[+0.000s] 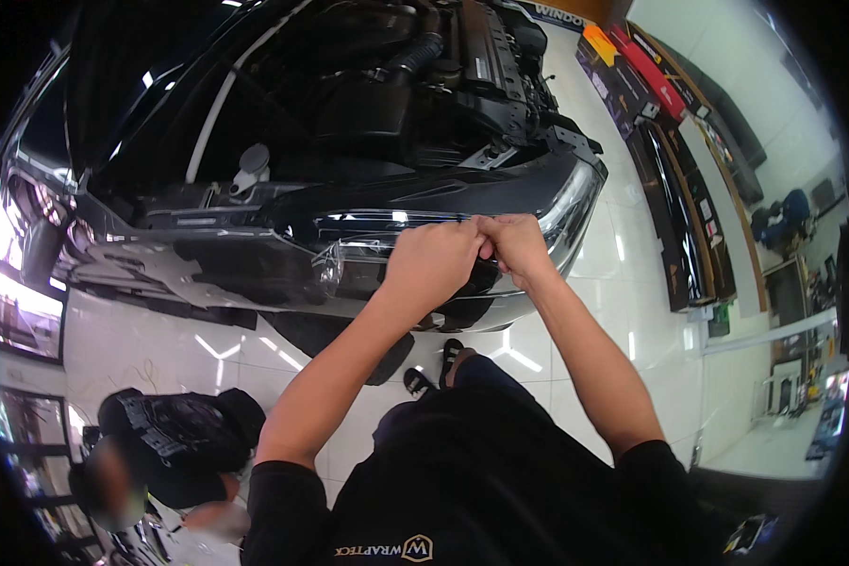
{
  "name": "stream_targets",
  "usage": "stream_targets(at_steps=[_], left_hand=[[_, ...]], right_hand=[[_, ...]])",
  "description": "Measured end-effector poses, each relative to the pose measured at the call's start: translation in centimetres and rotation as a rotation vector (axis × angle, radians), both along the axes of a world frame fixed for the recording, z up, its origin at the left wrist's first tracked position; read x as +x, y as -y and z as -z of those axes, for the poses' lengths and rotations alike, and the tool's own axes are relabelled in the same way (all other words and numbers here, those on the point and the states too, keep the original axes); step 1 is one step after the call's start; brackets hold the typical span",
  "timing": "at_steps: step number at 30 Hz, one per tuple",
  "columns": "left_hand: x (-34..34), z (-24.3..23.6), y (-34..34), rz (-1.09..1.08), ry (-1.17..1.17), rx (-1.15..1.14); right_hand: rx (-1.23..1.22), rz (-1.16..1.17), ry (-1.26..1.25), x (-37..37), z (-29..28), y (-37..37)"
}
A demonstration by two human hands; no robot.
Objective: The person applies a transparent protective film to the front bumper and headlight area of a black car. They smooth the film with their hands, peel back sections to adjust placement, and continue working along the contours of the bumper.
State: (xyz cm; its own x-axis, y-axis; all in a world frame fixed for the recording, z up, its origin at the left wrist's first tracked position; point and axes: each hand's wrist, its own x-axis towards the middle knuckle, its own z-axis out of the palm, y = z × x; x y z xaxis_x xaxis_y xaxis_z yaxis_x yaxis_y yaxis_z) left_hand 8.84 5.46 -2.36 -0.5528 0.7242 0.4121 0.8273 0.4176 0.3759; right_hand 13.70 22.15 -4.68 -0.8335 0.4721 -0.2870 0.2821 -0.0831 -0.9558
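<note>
Left hand (431, 262) and right hand (512, 245) meet at front corner of black car (283, 226), fingertips touching. Both hands closed to a pinch on edge of clear film (368, 247); film lies over bumper, just left of headlight (568, 203). Bonnet is up, engine bay (415, 85) exposed w/ white cap (251, 160) nr fender. Floor: white glossy tiles (160, 349). Second person (174, 443) crouches lower left. Boxes (632, 75) stacked along wall, upper right.
</note>
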Motion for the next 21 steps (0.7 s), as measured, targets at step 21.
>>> stream_targets(at_steps=[21], left_hand=[[-3.7,1.2,11.1,-0.404,-0.363,-0.429]], right_hand=[[0.041,-0.007,-0.172,1.8,2.4,0.4]])
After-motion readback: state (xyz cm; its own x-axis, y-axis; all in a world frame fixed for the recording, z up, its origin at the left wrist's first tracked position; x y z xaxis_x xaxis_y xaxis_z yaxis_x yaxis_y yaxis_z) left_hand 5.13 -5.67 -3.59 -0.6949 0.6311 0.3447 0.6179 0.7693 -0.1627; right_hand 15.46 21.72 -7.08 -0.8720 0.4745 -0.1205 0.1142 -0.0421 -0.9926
